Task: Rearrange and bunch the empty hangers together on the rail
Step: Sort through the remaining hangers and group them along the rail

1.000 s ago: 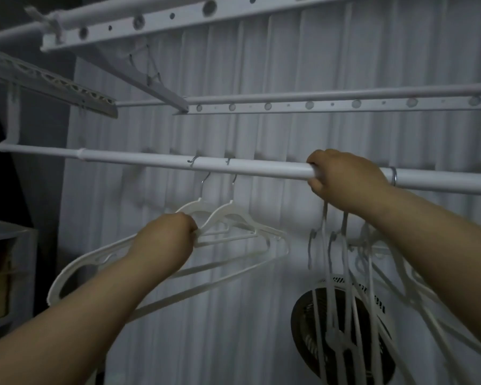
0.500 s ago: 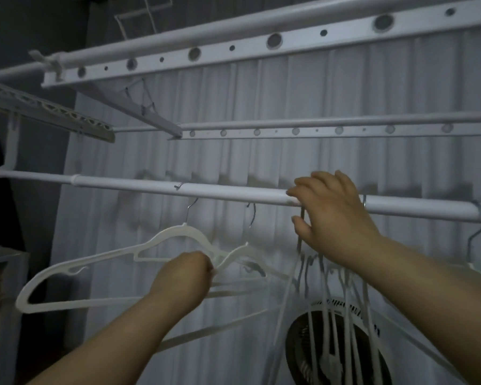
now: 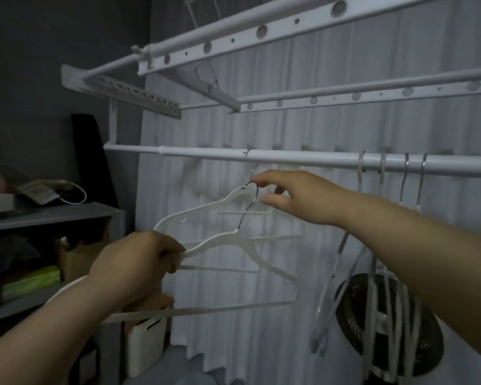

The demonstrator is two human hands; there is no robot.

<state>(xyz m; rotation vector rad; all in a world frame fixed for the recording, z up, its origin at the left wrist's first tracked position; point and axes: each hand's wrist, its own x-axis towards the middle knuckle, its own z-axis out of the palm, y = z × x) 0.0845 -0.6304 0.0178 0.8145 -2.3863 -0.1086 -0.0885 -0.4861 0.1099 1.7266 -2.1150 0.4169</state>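
Left hand (image 3: 134, 262) grips the shoulder of a white hanger (image 3: 206, 245) that has come off the rail (image 3: 289, 157) and now sits below it, while my right hand (image 3: 295, 198), off the rail too, seems to pinch its wire hook (image 3: 247, 209), so it can go right to the bunch (image 3: 374, 298).

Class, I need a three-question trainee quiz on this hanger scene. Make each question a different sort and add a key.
1. True or false: the left hand grips a white plastic hanger by its shoulder.
2. The right hand: A pinches that hanger's metal hook; B grips the long white rail; C hangs idle.
3. Fill in: the bunch of hanging hangers sits toward the person's ___ on the rail.
Key: 1 true; 2 A; 3 right.
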